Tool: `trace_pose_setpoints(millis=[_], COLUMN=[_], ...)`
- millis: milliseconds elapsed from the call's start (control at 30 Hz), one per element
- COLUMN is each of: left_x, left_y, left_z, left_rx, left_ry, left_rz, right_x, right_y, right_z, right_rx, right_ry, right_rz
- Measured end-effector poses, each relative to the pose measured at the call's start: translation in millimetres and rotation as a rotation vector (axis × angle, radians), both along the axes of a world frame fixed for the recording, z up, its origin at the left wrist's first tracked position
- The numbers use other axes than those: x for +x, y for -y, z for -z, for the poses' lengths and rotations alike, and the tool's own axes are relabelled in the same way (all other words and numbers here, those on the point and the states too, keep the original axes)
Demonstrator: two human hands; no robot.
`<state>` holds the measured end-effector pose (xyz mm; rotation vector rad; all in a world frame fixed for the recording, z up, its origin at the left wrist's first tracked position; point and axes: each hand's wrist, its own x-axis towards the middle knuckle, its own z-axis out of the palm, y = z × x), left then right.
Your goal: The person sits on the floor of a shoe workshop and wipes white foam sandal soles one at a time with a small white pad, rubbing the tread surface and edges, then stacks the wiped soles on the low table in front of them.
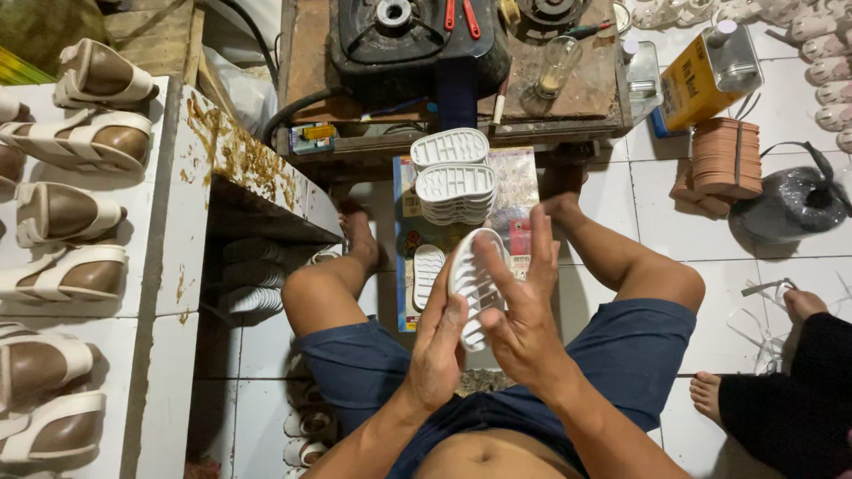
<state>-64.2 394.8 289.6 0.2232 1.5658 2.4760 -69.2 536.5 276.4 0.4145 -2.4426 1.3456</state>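
Both hands are working a white ribbed shoe sole (pixel 475 284) above the lap of a person sitting on a tiled floor (pixel 612 222): the left hand (pixel 439 350) is cupping the sole from below and behind, fingers curled against its lower edge, while the right hand (pixel 519 306) is pressing flat across its face, fingers spread and pointing upward, thumb wrapping toward the sole's lower end. The sole is standing nearly upright between the two palms, its moulded side facing the camera. Just beyond the hands, a stack of matching white soles (pixel 453 177) is resting on a colourful printed sheet (pixel 510 204) spread over the tiles, and a single sole (pixel 428 273) is lying flat on that sheet near the person's left knee. A low wooden workbench (pixel 586 89) is standing behind the stack, carrying a dark gas burner (pixel 399 35) and a small glass (pixel 557 64). Rows of finished sandals on brown lasts (pixel 71 213) are lining white shelving (pixel 173 222) along the left side. To the right, a yellow tin can (pixel 697 75), a pile of brown discs (pixel 726 155) and a tied grey plastic bag (pixel 790 204) are sitting on the floor, and another person's bare foot (pixel 710 396) is showing at the lower right corner.
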Motion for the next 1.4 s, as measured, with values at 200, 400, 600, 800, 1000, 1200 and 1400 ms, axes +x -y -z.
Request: trace_pose_setpoints(millis=[200,400,600,800,1000,1200,1400], left_x=[0.5,-26.4,-49.1,-51.0,-79.2,-74.8,-79.0], left_y=[4.1,-2.0,-8.4,-24.4,8.0,19.4,18.3], left_z=[14.2,52.2,66.6,93.9,186.2,220.5,219.4], left_rx=[0.255,0.546,0.466,0.309,-0.22,-1.193,-1.439], left_ry=[0.3,0.475,0.342,0.184,0.375,0.037,0.24], left_rz=[-0.045,-0.077,-0.226,-0.097,-0.394,-0.411,-0.24], right_x=[4.6,26.2,25.1,-18.5,-115.6,-134.3,-73.3], right_y=[-8.5,-0.6,1.9,10.0,28.8,35.5,-25.7], right_z=[8.6,26.8,49.3,66.8,84.9,113.4,150.2], right_rx=[0.35,0.425,-0.044,-0.156,-0.21,0.41,0.224], right_ry=[0.0,0.004,0.183,0.234,0.25,0.0,0.189], right_rz=[0.003,-0.034,-0.019,0.201,0.292,0.301,0.125])
